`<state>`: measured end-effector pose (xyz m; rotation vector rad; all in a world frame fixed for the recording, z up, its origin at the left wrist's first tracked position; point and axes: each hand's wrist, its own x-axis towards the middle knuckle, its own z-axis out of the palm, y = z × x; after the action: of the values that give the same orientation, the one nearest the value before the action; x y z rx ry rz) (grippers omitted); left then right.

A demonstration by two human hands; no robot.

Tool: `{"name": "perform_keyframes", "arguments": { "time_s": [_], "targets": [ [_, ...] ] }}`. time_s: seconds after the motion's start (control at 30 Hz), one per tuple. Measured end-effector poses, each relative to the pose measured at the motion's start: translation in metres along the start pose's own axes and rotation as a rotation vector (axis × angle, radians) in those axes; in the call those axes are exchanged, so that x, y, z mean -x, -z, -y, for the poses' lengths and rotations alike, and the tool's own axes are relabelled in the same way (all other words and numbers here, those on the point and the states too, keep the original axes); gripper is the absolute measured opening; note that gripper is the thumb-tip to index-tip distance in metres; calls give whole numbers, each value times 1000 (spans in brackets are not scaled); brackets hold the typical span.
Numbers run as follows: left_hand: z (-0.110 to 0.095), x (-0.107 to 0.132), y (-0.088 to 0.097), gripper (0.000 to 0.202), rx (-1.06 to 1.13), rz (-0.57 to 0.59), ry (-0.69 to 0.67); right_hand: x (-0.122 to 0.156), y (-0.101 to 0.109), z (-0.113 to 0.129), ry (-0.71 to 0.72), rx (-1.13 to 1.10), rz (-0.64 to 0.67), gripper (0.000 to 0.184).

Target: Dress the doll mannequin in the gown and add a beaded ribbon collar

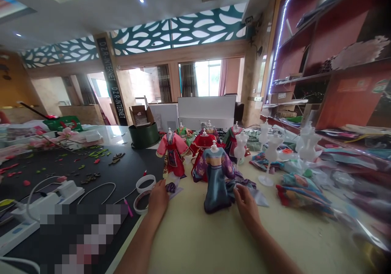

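A small dress form in a blue-grey gown (214, 184) with purple flowered sleeves stands upright between my hands. My left hand (157, 198) is at its left, fingers closed at a bunched purple patterned cloth (170, 188) with a thin whitish edge. On the other side, my right hand (246, 204) pinches a grey-purple cloth (246, 181) close to the gown's skirt. Part of this cloth passes out of sight behind the gown. Whether the two cloths are one piece I cannot tell. Two tape rolls (146, 183) lie beside my left hand.
Behind are several dressed forms, among them a pink and red one (172, 151). Bare white forms (271, 155) and a colourful folded garment (302, 192) are at right. At left lie a power strip (39, 204), cables, a pink pen (128, 208) and scattered petals.
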<state>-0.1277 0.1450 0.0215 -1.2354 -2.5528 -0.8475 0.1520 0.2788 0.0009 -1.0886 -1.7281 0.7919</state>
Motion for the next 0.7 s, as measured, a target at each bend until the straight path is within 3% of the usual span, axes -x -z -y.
{"name": "perform_keyframes", "arguments": {
  "time_s": [0.17,0.33,0.53,0.7],
  "targets": [
    [-10,2,-10,21,-75,46,13,-1,-2,-2,7,-10,-1,44],
    [-16,3,-6,11,9,75,20,-2,-3,-3,11,-30,-20,44],
    [-34,12,16,13,367,83,10,-1,-3,-5,22,-101,-39,42],
    [-57,28,34,16,798,230,4,-4,1,1,64,-189,-98,36]
  ]
}}
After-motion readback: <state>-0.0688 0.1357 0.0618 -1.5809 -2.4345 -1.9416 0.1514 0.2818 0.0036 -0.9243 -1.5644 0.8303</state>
